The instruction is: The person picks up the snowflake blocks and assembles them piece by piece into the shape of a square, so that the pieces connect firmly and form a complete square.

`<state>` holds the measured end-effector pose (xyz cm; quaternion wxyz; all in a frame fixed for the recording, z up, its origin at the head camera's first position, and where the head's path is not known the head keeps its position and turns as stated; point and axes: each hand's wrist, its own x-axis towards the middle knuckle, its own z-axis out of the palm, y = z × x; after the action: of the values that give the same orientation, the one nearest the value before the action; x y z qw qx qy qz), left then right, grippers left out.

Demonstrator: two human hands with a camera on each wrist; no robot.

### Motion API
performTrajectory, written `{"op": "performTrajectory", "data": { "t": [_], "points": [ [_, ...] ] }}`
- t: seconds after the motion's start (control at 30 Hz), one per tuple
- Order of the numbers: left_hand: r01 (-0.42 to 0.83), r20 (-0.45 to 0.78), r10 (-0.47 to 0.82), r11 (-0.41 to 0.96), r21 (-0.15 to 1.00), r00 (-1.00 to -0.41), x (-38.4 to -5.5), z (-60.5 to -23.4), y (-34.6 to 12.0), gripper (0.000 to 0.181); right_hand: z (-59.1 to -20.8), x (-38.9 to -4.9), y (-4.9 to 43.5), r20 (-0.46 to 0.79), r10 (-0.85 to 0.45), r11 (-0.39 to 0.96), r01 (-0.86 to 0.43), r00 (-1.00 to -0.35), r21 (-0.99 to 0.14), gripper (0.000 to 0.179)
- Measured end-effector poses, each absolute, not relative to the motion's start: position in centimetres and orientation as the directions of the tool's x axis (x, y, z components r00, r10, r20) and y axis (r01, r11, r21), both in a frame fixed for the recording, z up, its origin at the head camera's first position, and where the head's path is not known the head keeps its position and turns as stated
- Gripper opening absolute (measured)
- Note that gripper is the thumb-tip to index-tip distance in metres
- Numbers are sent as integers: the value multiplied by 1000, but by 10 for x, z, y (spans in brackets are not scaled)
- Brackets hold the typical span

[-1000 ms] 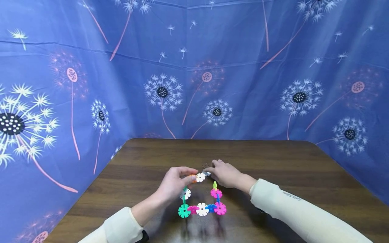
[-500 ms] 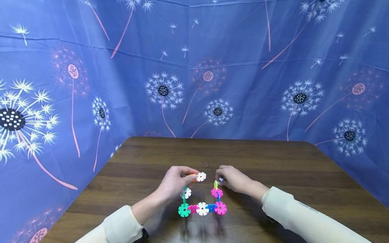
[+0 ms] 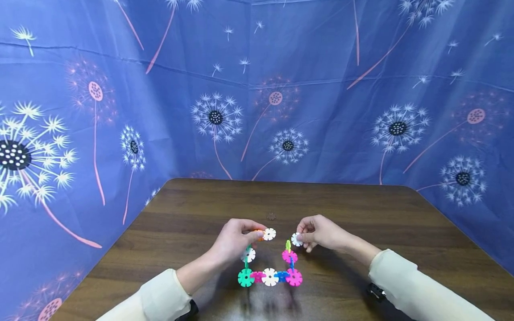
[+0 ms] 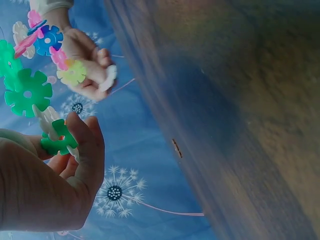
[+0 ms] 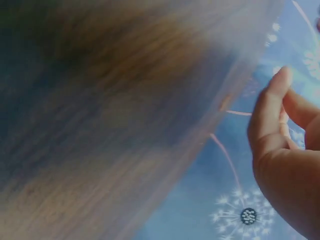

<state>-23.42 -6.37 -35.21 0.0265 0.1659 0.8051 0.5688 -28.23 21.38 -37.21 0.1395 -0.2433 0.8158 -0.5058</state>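
Interlocking plastic snowflake discs form a chain bent into an open-sided frame, with a green disc (image 3: 246,277) and a pink disc (image 3: 294,277) at its near corners. My left hand (image 3: 233,240) pinches the chain's far left part at an orange disc (image 3: 259,235), mostly covered by fingers. Just past the fingertips a white end disc (image 3: 270,234) faces me. The chain's other end is a yellow-green disc (image 3: 288,245), seen edge-on. Beside it, my right hand (image 3: 323,232) pinches a loose white disc (image 3: 296,240) between thumb and fingers. In the right wrist view, that disc is hidden behind the hand.
A brown flower-shaped disc (image 3: 271,216) lies on the wooden table (image 3: 192,200) beyond the hands. Blue dandelion-print cloth (image 3: 321,89) hangs behind the table and along its sides.
My right hand has drawn back rightward from the white end disc, carrying the loose white disc, which now shows its face. The left hand and chain have barely shifted.
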Motion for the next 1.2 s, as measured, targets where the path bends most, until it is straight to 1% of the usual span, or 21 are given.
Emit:
{"op": "performTrajectory", "data": {
  "t": [0.07,0.17,0.3,0.47,0.53,0.63,0.83,0.93,1.2],
  "points": [
    [244,152,295,309,919,-943,-234,-352,-64,14,-365,-278,212,40,-511,314,-230,-859,-921,12],
    [255,158,291,334,907,-943,-234,-350,-63,14,-354,-270,207,108,-461,290,-265,-881,-920,16],
    [262,158,293,358,896,-943,-235,-348,-63,14,-341,-258,197,212,-408,326,-358,-888,-875,17],
    [265,160,302,351,898,-940,-235,-347,-62,13,-336,-247,187,315,-435,422,-500,-844,-756,8],
    [267,160,303,352,897,-940,-235,-347,-61,13,-337,-245,185,330,-454,440,-531,-828,-725,5],
    [267,158,307,358,895,-939,-234,-348,-61,13,-340,-242,183,334,-469,438,-543,-818,-716,4],
    [269,157,306,368,890,-939,-232,-348,-59,12,-344,-240,180,364,-459,436,-562,-811,-702,7],
    [270,161,297,375,887,-941,-231,-348,-58,12,-344,-239,178,385,-444,437,-571,-809,-695,5],
    [262,162,278,373,890,-947,-231,-347,-58,11,-347,-238,172,386,-410,382,-540,-826,-750,5]
  ]
}}
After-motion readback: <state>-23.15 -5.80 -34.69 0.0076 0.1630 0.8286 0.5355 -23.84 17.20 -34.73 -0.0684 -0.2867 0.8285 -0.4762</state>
